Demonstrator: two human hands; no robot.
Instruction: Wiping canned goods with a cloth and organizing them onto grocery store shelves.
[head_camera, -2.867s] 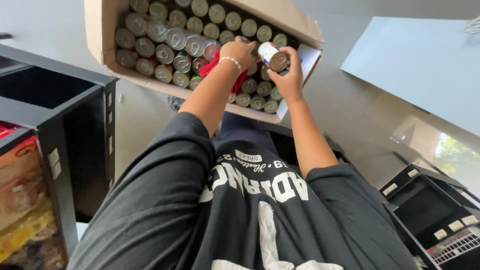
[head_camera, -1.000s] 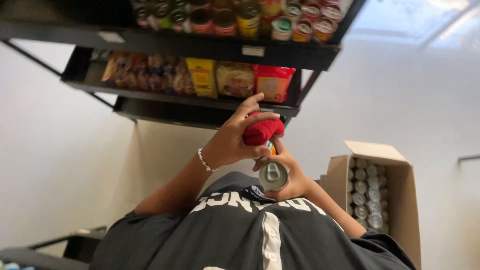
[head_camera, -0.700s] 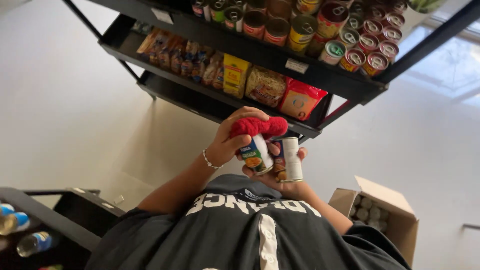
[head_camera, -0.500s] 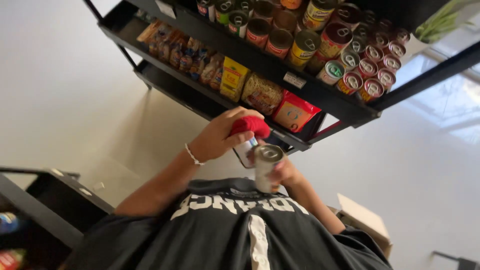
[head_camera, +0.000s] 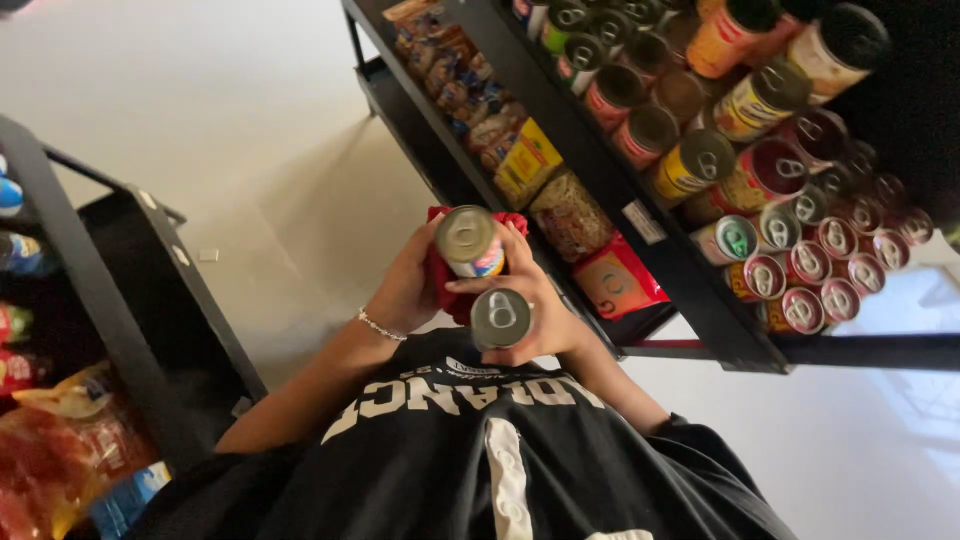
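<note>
My left hand (head_camera: 405, 290), with a beaded bracelet on its wrist, holds a red cloth (head_camera: 447, 295) and a small can with a colourful label (head_camera: 468, 240). My right hand (head_camera: 548, 322) grips a second silver-topped can (head_camera: 500, 318) just below the first, and its fingers also touch the upper can. Both cans are held close together in front of my chest, their pull-tab tops facing me. A black shirt with white lettering (head_camera: 470, 450) fills the bottom of the view.
To the right stands a black shelf unit (head_camera: 680, 270) with several cans (head_camera: 760, 180) on top and bagged snacks (head_camera: 530, 165) and a red packet (head_camera: 615, 280) below. Another black rack (head_camera: 130, 300) with bottles and colourful packets (head_camera: 60, 440) stands at the left. Pale floor lies between.
The hands left the cardboard box of cans carrying two cans. The view swung toward the stocked shelf. The cans now sit upright, one above the other, nearer the shelf.
</note>
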